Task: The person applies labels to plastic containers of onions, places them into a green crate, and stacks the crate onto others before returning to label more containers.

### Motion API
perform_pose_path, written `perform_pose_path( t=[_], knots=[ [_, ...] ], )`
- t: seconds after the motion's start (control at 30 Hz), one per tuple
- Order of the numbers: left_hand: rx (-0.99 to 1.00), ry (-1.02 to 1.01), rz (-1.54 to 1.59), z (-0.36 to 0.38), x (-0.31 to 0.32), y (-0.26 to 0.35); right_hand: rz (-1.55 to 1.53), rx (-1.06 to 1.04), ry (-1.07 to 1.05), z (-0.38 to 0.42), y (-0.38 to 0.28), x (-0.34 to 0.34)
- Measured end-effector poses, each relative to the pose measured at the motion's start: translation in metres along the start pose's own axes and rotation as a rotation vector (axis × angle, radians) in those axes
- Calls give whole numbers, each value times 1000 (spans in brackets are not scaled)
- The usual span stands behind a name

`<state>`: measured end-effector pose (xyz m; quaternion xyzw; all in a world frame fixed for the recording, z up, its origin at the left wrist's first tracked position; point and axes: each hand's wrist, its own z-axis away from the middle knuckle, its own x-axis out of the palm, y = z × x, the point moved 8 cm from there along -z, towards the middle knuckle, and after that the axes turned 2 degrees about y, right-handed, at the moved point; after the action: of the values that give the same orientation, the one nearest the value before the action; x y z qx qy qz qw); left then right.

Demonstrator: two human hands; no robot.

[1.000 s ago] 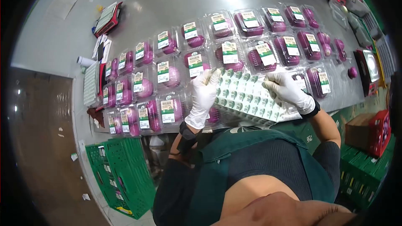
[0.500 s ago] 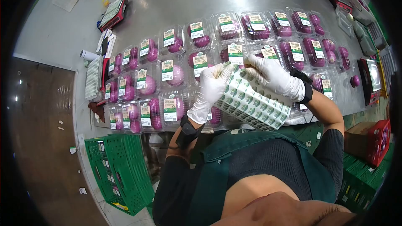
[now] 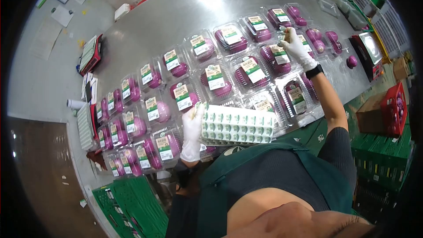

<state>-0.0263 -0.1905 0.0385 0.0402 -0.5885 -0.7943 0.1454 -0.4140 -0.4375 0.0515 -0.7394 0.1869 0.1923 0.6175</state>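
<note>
One bundle of sticker sheets (image 3: 238, 124), white with rows of green marks, is held over the middle of the table's near edge, its long side running roughly left to right. The left hand (image 3: 192, 135), in a white glove, grips the left end of the bundle with its fingers closed. Farther from the body and to the right, the right hand (image 3: 298, 50), gloved too, is above the boxes, with thumb and fingers pinched together on what looks like a small round sticker (image 3: 282, 28); whether it touches a box lid cannot be told. Around and beyond the bundle, clear plastic boxes (image 3: 214, 79) of purple vegetables stand in slanting rows on the metal table (image 3: 145, 22), many with a green, white and tan label on the lid. Near the table's right edge sits a red scale (image 3: 369, 50) with a shiny top, and a single loose purple vegetable (image 3: 352, 61) lies just beside it. Toward the left edge are a sheet-topped red stand (image 3: 90, 55), a white paper roll (image 3: 75, 104) and more sticker sheets (image 3: 85, 126). Below the table are green crates (image 3: 136, 202) at the left; at the right, a red basket (image 3: 387, 117) of purple vegetables sits beside a cardboard box (image 3: 370, 117).
</note>
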Motion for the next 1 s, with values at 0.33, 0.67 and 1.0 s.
perform_pose_path(
  t=[0.33, 0.67, 1.0],
  knots=[
    [-17, 54, 43, 1, 25, 16, 476, -208, -8, -29, 7, 30],
    [-59, 7, 70, -15, 47, 10, 809, -89, 356, -75, 80, -86],
    [45, 99, -60, -32, 44, 48, 608, 256, 154, -227, 105, -17]
  ],
)
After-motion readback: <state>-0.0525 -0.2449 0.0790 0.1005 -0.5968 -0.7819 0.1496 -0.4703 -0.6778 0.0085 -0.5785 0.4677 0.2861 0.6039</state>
